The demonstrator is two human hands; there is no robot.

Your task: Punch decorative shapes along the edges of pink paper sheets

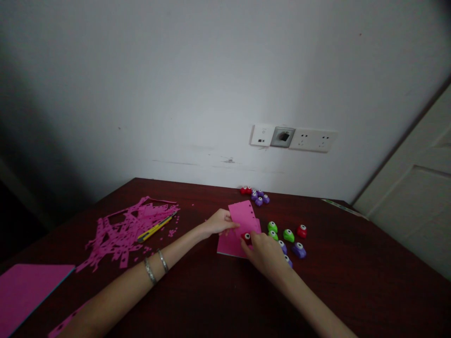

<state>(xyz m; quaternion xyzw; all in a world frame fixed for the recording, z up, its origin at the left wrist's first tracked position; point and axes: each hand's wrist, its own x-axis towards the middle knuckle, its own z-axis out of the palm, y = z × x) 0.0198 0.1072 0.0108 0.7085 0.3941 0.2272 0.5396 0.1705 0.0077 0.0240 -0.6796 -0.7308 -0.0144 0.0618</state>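
Left hand (pixel 219 222) pinches pink paper (pixel 241 213); right hand (pixel 267 252) grips a red punch (pixel 245 237). Scraps (pixel 152 211) lie toward the table's (pixel 211 300) left edge.

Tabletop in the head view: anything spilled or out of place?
Yes: on the left, pink paper strips lie in a tangled heap and tiny pink bits are scattered near the yellow cutter, like spilled scrap.

Dim light, grey wall (pixel 197 94) brightest centrally, left edge deeply shadowed
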